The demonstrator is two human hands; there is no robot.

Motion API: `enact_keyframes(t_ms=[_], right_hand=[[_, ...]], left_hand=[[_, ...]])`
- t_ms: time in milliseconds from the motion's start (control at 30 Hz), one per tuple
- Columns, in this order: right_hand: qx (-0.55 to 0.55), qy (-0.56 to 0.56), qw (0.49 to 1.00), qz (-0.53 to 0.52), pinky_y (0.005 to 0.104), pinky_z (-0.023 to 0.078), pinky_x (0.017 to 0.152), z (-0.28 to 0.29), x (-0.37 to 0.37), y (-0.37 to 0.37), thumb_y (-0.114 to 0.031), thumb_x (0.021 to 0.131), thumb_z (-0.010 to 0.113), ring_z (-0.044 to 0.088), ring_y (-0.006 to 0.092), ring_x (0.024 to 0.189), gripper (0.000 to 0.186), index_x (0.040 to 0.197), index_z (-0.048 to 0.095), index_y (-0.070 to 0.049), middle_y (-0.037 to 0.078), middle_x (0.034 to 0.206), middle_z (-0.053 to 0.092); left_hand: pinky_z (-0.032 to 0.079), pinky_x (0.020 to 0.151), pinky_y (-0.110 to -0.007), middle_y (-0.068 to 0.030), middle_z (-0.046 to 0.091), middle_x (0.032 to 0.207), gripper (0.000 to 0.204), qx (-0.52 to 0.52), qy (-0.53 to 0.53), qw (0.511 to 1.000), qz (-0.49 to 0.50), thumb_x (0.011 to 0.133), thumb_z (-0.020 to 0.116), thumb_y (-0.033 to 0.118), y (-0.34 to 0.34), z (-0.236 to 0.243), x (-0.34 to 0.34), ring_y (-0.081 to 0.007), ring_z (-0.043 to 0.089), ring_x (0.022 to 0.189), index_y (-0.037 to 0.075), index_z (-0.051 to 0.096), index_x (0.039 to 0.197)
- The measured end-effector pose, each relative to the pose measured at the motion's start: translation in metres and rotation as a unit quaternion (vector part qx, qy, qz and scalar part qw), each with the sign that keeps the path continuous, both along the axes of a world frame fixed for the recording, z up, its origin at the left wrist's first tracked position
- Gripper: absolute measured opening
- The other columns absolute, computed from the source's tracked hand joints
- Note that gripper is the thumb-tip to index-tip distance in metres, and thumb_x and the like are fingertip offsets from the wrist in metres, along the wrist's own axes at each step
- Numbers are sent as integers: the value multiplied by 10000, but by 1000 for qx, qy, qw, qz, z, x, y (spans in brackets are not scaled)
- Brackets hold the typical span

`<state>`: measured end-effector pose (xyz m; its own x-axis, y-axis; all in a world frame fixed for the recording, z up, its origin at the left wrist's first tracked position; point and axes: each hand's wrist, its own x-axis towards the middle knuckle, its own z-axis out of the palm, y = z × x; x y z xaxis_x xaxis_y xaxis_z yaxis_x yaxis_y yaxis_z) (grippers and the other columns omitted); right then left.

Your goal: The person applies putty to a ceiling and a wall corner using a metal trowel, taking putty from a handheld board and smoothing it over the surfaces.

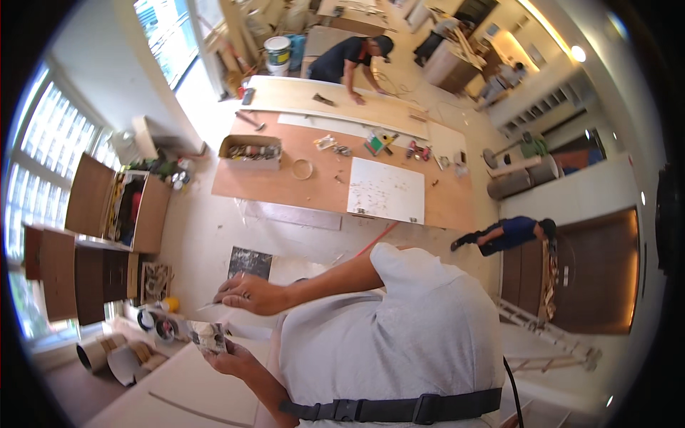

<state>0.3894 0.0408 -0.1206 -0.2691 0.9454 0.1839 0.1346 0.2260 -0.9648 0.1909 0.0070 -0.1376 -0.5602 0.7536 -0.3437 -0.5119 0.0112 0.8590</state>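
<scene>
Right grip pinching thin tool; left grip, below, pinching white-smeared piece. Risk: piece could slip if pinch loosens.

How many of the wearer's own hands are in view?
2: the right hand, above, holding a thin tool; the left hand, below it, gripping a white-smeared piece. Some fingers are hidden.

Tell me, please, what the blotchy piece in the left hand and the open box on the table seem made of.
Blotchy piece: matte; pale patches suggest putty or paint, base material unclear. Open box: probably plain, matte cardboard, judging by its thin brown walls.
</scene>
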Motion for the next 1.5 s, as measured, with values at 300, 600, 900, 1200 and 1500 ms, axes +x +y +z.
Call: enact_keyframes(t_ms=[300,600,900,1200,1500], right_hand=[[97,50,993,-37,466,406,1043,20,22,-21,-356,1078,478,514,347,1135,410,1258,706,-67,170,1256,620],[21,-82,994,-67,384,557,648,-39,71,0,-292,1014,572,697,254,722,263,1086,759,-121,82,878,758],[-348,485,797,90,352,621,740,-15,60,48,-496,1031,543,732,180,857,463,1148,642,-59,69,989,735],[-330,169,927,52,296,551,449,-20,77,32,-368,1009,647,665,149,572,351,1112,646,-33,62,823,700],[376,-257,870,190,342,579,820,112,40,49,-57,761,799,679,206,990,463,1188,721,-216,-18,1172,732]], left_hand=[[547,978,-386,-197,595,1294,419,19,103,988,-110,998,520,179,24,-23,31,-296,636,1139,-64,529,1339],[555,953,-411,-173,639,1280,462,-27,85,988,-129,1056,455,326,26,-10,-5,-292,658,1118,-28,554,1335],[564,978,-418,-149,636,1279,346,-53,-234,908,-343,1093,377,216,36,16,46,-262,668,1130,10,531,1325],[602,887,-375,-104,675,1176,273,10,-209,942,-263,1064,428,181,55,44,-28,-238,698,1033,53,558,1267],[583,824,-301,-82,676,1096,249,-50,-109,943,-310,1059,474,181,44,73,-63,-161,688,968,27,587,1219]])
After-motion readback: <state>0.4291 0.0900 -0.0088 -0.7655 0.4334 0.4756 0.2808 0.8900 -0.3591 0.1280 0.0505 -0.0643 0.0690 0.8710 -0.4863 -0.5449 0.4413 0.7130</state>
